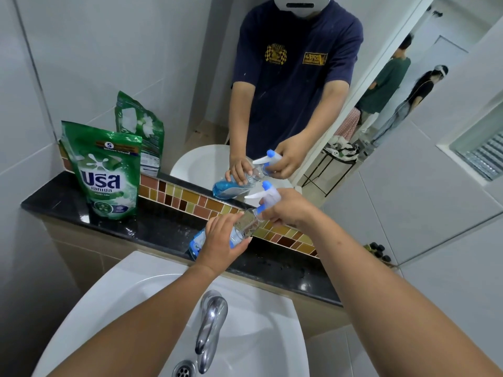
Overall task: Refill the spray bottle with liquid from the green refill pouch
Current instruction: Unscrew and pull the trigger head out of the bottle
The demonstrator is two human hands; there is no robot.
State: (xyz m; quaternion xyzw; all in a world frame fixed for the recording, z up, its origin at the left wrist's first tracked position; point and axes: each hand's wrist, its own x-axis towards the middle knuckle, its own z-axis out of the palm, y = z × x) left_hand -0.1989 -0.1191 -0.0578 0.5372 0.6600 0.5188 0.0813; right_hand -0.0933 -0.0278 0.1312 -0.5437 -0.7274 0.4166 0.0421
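Above the black stone tabletop [163, 229], a clear plastic spray bottle [239, 227] with blue liquid tilts between both hands. The left hand [223, 240] wraps its body; the right hand [288, 208] closes around its white-and-blue trigger head [268, 195]. Well to the left, the green refill pouch [107, 170] stands upright on the tabletop, untouched.

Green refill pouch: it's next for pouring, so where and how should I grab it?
Probably grip the green refill pouch around its mid body from the front right. It stands upright on the black counter with the wall close on its left.
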